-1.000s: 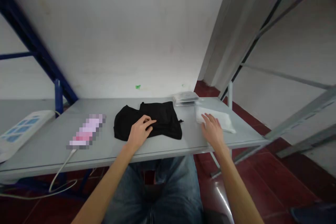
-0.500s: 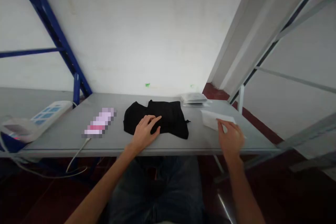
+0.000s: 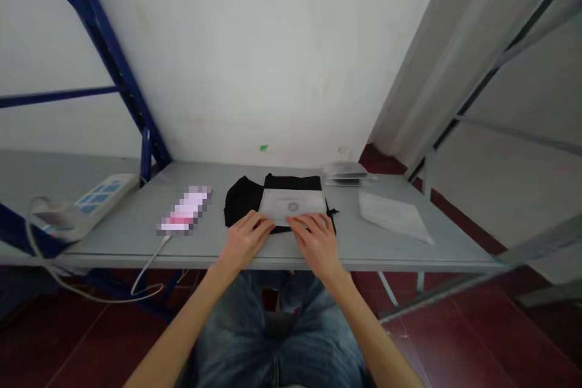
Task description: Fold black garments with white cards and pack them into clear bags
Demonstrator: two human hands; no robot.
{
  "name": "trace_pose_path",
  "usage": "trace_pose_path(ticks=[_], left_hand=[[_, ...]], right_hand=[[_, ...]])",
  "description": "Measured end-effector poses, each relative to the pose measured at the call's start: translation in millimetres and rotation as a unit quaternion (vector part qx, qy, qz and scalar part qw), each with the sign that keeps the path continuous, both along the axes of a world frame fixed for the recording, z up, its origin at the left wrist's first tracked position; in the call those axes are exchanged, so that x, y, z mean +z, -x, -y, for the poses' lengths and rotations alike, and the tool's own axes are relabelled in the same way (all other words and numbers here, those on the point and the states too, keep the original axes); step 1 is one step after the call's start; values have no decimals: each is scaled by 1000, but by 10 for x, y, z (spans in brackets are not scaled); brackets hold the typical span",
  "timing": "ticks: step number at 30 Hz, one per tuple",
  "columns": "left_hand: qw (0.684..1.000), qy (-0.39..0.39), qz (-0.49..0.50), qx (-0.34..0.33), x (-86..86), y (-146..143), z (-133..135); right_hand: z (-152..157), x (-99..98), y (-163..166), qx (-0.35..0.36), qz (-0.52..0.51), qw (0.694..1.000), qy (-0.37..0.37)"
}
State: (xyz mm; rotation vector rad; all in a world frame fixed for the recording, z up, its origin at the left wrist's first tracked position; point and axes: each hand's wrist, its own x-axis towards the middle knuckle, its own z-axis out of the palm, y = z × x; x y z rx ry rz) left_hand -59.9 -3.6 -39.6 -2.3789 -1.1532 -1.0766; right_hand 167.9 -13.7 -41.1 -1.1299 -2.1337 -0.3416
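A black cloth garment lies folded on the grey table, a small strap end poking out at its right. On top of it rests a white card with a round grey mark in its middle. My left hand has its fingers and thumb closed at the card's near left corner, hiding that corner. At the near right edge, the fingers of my right hand bend over the card, the thumb near its middle. Right of the garment, a flat white sheet or sleeve lies apart from both hands.
A small stack of flat, clear-wrapped packets stands by the wall. To the left are a blurred-out phone on a white cable and a white power strip. Blue rack posts rise at left, grey metal bars at right.
My right hand has come from the white sheet at the right to the middle, and the white card now lies on the garment. My left hand has shifted from the cloth to the card's corner.
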Motion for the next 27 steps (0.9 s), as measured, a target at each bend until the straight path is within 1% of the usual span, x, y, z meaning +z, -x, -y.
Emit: trace_pose_path(ticks=[4, 6, 8, 10, 14, 16, 19, 22, 27], left_hand=[[999, -3, 29, 32, 16, 70, -63], [999, -6, 31, 35, 14, 79, -79], [999, -5, 34, 31, 12, 64, -82], [999, 0, 39, 28, 19, 31, -73], [999, 5, 36, 24, 64, -82, -16], [999, 2, 34, 10, 82, -158, 30], [999, -3, 34, -24, 76, -274, 106], [998, -18, 32, -56, 46, -356, 165], [994, -75, 50, -64, 48, -390, 182]], right_hand=[[-17, 58, -296, -64, -48, 996, -26], [-21, 95, -439, -90, -69, 993, -35], [-20, 117, -537, -91, -83, 992, -34], [-14, 125, -579, -77, -92, 992, -28], [18, 134, -526, -59, -97, 994, 3], [49, 150, -458, -46, -84, 995, 22], [114, 185, -340, -23, -61, 997, 29], [177, 206, -237, -8, -42, 999, 21], [202, 184, -148, 17, -32, 999, -29]])
